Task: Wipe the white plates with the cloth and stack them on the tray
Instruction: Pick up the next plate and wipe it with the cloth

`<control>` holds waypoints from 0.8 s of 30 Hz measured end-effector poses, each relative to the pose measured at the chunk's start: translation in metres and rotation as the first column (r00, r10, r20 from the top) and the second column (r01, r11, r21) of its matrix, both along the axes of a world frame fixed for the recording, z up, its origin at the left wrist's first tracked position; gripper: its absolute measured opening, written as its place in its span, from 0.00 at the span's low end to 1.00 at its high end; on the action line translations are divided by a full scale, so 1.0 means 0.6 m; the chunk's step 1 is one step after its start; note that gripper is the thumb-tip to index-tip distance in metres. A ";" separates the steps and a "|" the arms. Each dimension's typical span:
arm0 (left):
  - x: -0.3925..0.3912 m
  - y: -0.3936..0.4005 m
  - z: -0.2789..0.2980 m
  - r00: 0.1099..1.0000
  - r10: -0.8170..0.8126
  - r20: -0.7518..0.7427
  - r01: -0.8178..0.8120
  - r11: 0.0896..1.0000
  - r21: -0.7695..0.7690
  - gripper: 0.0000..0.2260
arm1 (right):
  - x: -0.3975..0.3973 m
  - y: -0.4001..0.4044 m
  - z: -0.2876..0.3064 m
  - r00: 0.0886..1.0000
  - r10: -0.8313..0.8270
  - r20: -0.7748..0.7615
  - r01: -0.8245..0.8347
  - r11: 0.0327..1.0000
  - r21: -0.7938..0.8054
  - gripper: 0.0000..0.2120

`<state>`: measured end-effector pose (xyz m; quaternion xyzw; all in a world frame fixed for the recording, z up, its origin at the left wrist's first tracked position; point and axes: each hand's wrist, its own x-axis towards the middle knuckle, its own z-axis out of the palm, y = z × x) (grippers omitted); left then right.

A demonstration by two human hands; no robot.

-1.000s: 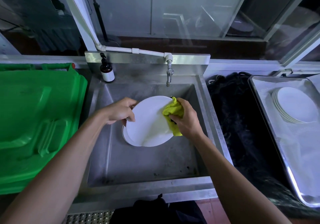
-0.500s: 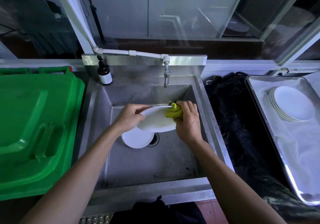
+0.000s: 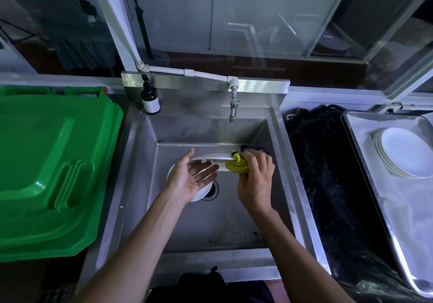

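**Hands and plate over the sink basin**

Right hand (image 3: pixel 255 181) was seen with its fingers curled round a bunched yellow cloth (image 3: pixel 236 165), which was pinched against the right edge of a white plate (image 3: pixel 214 157). That plate was held nearly edge-on to the camera, level above the steel sink (image 3: pixel 210 220), so that only its rim was shown as a thin pale band. Left hand (image 3: pixel 189 178) was presented palm up with straight, spread fingers beneath the plate's left part; whether the fingers touched the plate's underside could not be told. A second white plate (image 3: pixel 173 169) was lying on the basin floor beside the drain (image 3: pixel 212 191), largely hidden by the left hand. A stack of white plates (image 3: pixel 403 153) was resting on the metal tray (image 3: pixel 351 124) at the right, well apart from the sink. A black bag (image 3: pixel 328 174) was lodged between sink and tray. A tap (image 3: pixel 233 107) and a brown pump bottle (image 3: pixel 150 98) were placed at the sink's back ledge, and a green bin lid (image 3: pixel 46 167) was lying to the left.
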<state>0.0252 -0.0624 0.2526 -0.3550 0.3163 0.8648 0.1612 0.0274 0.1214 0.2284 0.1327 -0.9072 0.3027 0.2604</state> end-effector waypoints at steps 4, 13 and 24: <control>-0.007 -0.001 0.010 0.994 0.103 0.025 -0.104 0.994 0.043 0.09 | 0.008 0.004 -0.011 1.000 0.018 -0.007 -0.018 1.000 0.001 0.20; -0.018 -0.016 0.001 0.979 0.203 0.006 -0.204 0.979 0.027 0.03 | -0.007 0.042 -0.010 0.974 0.203 0.100 -0.218 0.960 0.175 0.20; -0.002 -0.037 -0.006 0.961 0.124 -0.246 -0.142 0.988 -0.057 0.16 | 0.001 0.006 0.052 0.924 0.293 0.244 -0.256 0.951 -0.171 0.32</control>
